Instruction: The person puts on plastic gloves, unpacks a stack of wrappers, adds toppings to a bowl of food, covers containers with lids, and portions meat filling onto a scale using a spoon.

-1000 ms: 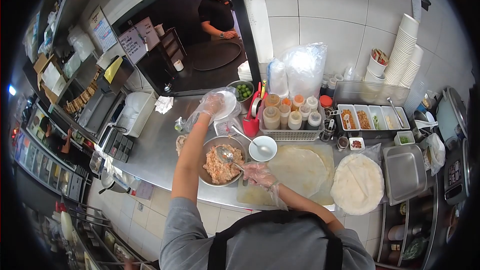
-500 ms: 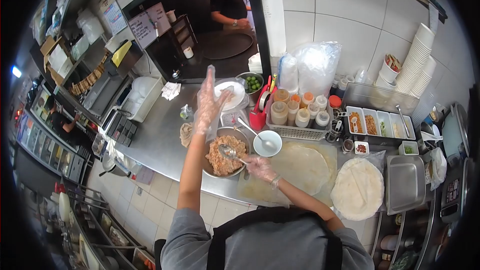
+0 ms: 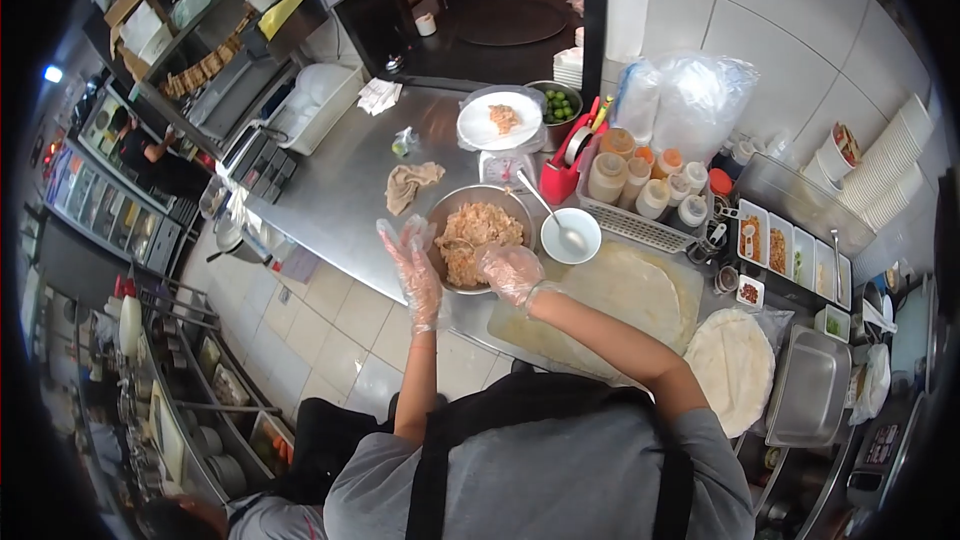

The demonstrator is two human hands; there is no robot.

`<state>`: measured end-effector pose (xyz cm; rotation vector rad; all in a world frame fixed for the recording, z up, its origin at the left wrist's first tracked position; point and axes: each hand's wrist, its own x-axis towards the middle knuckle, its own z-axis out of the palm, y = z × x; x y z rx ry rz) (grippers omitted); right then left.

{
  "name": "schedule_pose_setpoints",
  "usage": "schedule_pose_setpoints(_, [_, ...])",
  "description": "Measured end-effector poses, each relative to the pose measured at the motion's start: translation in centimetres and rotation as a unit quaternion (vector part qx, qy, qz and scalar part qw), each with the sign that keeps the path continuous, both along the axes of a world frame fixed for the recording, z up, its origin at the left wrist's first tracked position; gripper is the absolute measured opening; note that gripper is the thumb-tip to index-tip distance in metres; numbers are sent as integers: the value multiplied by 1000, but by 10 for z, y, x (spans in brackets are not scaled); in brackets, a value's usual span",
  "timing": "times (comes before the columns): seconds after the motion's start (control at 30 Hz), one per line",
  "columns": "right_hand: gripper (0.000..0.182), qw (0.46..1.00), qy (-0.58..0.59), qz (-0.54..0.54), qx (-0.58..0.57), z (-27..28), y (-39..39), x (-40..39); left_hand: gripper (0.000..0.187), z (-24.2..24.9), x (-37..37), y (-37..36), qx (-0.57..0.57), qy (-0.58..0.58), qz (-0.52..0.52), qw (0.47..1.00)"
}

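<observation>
Covering some minced mixture, right hand, grip too hidden to tell, left hand spread near metal bowl

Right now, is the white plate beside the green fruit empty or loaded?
Lightly loaded: a small heap of food lies near the middle of the white plate, with bare white surface around it.
</observation>
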<state>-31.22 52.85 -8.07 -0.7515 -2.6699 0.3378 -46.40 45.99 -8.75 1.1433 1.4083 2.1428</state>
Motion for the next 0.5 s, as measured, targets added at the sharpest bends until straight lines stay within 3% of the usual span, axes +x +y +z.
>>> schedule_pose_setpoints(0.1, [7,998,-46,36,22,-7,-7,0,65,-15,-1,9,-13,31,39,999])
schedule_pose_setpoints(0.3, [13,994,-20,61,-93,-4,-12,14,68,-19,9,11,-14,-2,48,999])
schedule_pose_setpoints(0.4, [14,963,37,3,-268,-10,-5,27,71,-25,3,14,-4,14,56,998])
schedule_pose_setpoints(0.5, [19,884,81,78,-453,-23,21,37,68,-19,4,13,15,-23,52,998])
